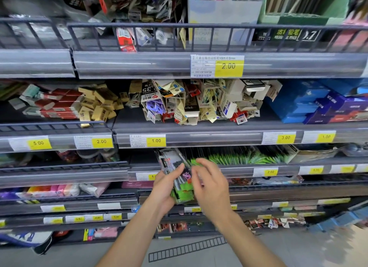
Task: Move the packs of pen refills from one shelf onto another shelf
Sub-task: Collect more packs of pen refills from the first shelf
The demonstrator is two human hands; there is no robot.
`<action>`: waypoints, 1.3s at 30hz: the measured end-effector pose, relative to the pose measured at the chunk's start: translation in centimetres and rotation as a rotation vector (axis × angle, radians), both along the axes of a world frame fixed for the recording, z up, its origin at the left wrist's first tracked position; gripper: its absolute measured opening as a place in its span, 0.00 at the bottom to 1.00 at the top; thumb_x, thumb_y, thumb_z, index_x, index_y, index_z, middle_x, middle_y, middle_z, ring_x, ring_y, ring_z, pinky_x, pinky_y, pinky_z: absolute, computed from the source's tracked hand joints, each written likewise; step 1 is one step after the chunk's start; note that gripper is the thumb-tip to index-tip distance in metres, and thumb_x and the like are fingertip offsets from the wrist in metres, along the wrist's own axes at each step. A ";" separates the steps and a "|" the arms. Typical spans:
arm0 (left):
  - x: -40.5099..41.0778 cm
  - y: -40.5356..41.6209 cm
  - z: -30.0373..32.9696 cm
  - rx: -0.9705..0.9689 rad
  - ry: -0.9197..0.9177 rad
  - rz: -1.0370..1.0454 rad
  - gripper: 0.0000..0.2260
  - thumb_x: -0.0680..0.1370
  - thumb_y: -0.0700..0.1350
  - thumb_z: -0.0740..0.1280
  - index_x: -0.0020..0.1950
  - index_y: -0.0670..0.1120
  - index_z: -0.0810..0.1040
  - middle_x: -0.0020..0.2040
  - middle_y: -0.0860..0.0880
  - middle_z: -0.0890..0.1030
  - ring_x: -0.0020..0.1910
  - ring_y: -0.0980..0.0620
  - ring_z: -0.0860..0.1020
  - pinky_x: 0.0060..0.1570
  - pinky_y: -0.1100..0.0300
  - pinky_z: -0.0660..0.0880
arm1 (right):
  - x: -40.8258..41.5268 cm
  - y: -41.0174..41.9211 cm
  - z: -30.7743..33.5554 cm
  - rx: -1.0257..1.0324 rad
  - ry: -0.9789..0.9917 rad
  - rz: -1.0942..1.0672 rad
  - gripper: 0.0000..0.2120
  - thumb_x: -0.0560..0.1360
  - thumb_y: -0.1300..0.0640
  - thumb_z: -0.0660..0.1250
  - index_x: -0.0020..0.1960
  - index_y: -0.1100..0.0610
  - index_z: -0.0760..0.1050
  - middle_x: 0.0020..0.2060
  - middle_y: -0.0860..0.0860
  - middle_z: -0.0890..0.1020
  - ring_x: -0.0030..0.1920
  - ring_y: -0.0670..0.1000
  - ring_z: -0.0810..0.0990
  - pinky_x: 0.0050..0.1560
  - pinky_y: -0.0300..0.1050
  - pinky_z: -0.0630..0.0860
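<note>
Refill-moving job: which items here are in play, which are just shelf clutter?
In play: stack of refill packs, gripped by left hand; right hand at its edge; row of green packs on the shelf behind.
Clutter: erasers, blue boxes, price tags.

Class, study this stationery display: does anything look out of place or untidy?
Yes. The small boxes on the middle shelf lie jumbled, several with open flaps. A wire rail section lies on the floor, not on a shelf.

Bright even light; edges blurred and bowed, centre sharper.
</note>
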State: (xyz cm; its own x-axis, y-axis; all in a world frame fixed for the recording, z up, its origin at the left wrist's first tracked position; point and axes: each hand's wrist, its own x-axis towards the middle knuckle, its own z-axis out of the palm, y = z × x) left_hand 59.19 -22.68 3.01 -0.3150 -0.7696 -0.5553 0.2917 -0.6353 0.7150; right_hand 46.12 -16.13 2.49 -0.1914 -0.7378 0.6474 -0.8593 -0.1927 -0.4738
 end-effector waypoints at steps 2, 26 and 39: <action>-0.4 0.3 0.0 0.008 0.027 0.009 0.32 0.71 0.49 0.80 0.71 0.40 0.75 0.58 0.36 0.87 0.55 0.36 0.87 0.49 0.43 0.84 | 1.3 2.1 -0.3 0.062 -0.018 0.080 0.10 0.82 0.59 0.65 0.55 0.62 0.83 0.61 0.55 0.82 0.62 0.51 0.80 0.64 0.45 0.78; -10.2 16.1 1.1 -0.110 0.094 -0.764 0.13 0.73 0.39 0.76 0.57 0.41 0.85 0.52 0.35 0.88 0.43 0.39 0.88 0.37 0.48 0.84 | -1.7 24.1 3.8 0.067 -1.299 -0.449 0.11 0.76 0.64 0.74 0.54 0.51 0.86 0.38 0.45 0.86 0.35 0.44 0.79 0.35 0.36 0.75; -25.2 34.1 0.4 -0.031 0.172 -1.118 0.30 0.69 0.44 0.82 0.69 0.41 0.79 0.62 0.36 0.85 0.58 0.33 0.85 0.51 0.39 0.84 | -10.8 43.5 2.8 -0.286 -1.368 -0.804 0.10 0.77 0.63 0.73 0.57 0.56 0.84 0.45 0.57 0.87 0.41 0.50 0.82 0.41 0.44 0.77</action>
State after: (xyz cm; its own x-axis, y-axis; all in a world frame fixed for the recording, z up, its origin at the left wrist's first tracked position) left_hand 33.98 11.40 3.37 -0.9054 -0.0214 -0.4241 -0.3329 -0.5842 0.7402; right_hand 35.32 27.32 5.25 -0.9708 -0.0572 -0.2330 0.2388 -0.1359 -0.9615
